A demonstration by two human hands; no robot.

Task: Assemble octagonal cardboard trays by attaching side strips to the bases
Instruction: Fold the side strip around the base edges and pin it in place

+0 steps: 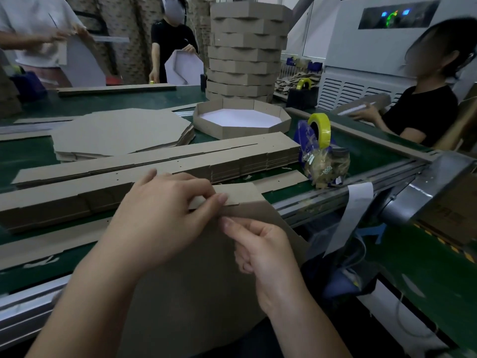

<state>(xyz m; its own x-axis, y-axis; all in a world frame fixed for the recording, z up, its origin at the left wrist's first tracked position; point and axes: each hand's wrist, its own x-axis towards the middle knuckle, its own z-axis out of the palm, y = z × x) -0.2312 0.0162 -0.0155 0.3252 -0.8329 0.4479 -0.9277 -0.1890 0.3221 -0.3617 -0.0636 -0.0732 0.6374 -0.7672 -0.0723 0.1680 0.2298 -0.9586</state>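
Joining a side strip to a base at the near edge of the green table
From left to right we see a pile of flat octagonal bases and long stacks of side strips on the table; the left hand, fingers curled, pinches the end of one strip between thumb and forefinger; that strip meets the upper edge of the base held tilted before us; the right hand, fingers curled, grips that base by the same edge; farther back stand a finished tray and, to its right, a yellow tape roll
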